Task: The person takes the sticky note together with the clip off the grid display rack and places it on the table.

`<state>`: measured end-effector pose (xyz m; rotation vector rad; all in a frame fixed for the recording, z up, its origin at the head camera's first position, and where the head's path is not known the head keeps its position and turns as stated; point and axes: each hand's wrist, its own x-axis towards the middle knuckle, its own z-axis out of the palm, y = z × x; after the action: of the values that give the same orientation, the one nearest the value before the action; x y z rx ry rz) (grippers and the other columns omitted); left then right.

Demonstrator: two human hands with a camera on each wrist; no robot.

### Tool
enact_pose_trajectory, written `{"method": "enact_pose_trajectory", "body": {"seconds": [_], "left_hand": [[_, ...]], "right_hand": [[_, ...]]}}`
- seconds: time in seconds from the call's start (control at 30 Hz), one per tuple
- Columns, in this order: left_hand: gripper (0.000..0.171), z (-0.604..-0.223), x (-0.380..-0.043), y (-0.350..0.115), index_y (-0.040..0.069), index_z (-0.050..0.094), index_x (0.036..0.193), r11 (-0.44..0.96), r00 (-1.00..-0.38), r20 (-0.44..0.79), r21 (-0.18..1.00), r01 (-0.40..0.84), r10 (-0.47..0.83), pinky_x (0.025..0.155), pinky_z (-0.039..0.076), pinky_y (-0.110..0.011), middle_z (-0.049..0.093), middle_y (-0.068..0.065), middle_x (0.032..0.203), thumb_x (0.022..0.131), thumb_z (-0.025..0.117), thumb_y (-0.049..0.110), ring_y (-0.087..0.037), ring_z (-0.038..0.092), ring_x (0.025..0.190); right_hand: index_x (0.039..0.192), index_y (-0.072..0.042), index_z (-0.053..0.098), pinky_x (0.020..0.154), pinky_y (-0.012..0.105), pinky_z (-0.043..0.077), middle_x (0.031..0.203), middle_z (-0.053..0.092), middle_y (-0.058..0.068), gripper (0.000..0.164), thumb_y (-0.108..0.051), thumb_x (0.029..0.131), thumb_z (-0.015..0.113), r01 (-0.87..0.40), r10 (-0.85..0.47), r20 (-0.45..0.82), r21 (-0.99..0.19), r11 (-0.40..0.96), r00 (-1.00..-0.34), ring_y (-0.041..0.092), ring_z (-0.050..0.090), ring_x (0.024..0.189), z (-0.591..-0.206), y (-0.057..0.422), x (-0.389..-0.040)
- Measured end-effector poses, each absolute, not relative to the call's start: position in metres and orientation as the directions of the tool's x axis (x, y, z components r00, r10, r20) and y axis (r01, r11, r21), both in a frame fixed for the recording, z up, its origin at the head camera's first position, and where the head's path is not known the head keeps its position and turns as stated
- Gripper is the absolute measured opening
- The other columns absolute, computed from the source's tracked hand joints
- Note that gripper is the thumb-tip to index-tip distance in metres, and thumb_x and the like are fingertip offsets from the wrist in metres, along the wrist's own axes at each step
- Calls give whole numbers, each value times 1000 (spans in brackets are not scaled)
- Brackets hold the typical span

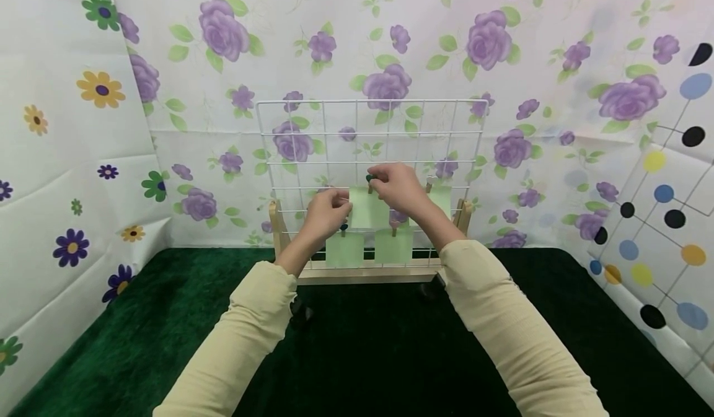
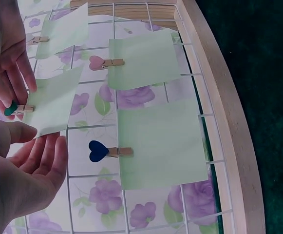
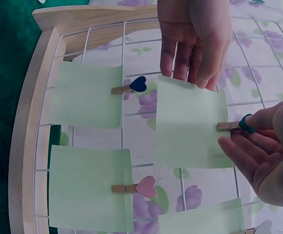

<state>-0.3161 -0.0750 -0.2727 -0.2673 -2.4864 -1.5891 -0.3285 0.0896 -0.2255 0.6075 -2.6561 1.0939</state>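
My left hand (image 1: 328,211) pinches the left edge of a pale green paper note (image 1: 365,211) between thumb and fingers. The note lies against a white wire grid panel (image 1: 372,133). At its top edge is a small wooden clothespin with a green heart (image 2: 10,108). My right hand (image 1: 398,188) pinches the heart end of this clothespin between thumb and finger; in the right wrist view its wooden tip (image 3: 224,126) overlaps the note.
Lower on the grid hang notes with a blue-heart clothespin (image 2: 100,151) and a pink-heart clothespin (image 3: 143,187). Another note (image 1: 440,200) hangs at right with a pale-heart clothespin. A wooden stand (image 1: 368,274) holds the grid on dark green cloth (image 1: 368,349). Flowered sheets surround it.
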Motion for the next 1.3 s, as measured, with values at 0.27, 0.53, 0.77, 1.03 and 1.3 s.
{"method": "enact_pose_trajectory", "body": {"seconds": [0.27, 0.53, 0.77, 1.03, 1.3], "left_hand": [[27, -273, -321, -74, -3, 62, 118, 429, -965, 261, 868, 251, 37, 74, 55, -33, 68, -17, 104, 96, 60, 13, -27, 66, 85], [24, -273, -325, -73, -5, 63, 114, 386, -966, 260, 891, 238, -4, 73, 56, -34, 67, -19, 105, 96, 61, 11, -26, 65, 86], [23, -275, -325, -73, -6, 62, 113, 375, -962, 271, 893, 247, -12, 74, 56, -37, 67, -20, 102, 95, 61, 9, -26, 65, 80], [22, -277, -326, -72, -5, 63, 111, 376, -965, 262, 895, 239, -11, 71, 55, -32, 67, -19, 103, 95, 61, 10, -24, 65, 80], [21, -277, -325, -72, -4, 63, 110, 370, -971, 237, 902, 221, 3, 73, 55, -34, 67, -18, 102, 95, 61, 11, -26, 65, 81]], "right_hand": [[124, 1, 63, 71, 34, 53, 113, 68, 15, 29, -11, 98, 57, -455, -282, 364, -603, 655, -888, 24, 68, 81, -226, 88, -333], [117, -1, 67, 77, 34, 54, 111, 69, 12, 27, -15, 94, 65, -446, -266, 370, -592, 671, -890, 24, 66, 98, -226, 84, -337], [108, -5, 72, 72, 32, 53, 102, 72, 8, 19, -15, 92, 68, -451, -245, 402, -573, 684, -882, 20, 67, 88, -227, 82, -338], [103, -5, 74, 76, 34, 53, 99, 73, 7, 16, -14, 91, 69, -463, -228, 460, -500, 732, -858, 22, 68, 91, -229, 82, -338], [97, -4, 76, 69, 31, 51, 94, 73, 7, 13, -13, 89, 71, -497, -207, 540, -472, 728, -816, 20, 68, 82, -235, 83, -337]]}}
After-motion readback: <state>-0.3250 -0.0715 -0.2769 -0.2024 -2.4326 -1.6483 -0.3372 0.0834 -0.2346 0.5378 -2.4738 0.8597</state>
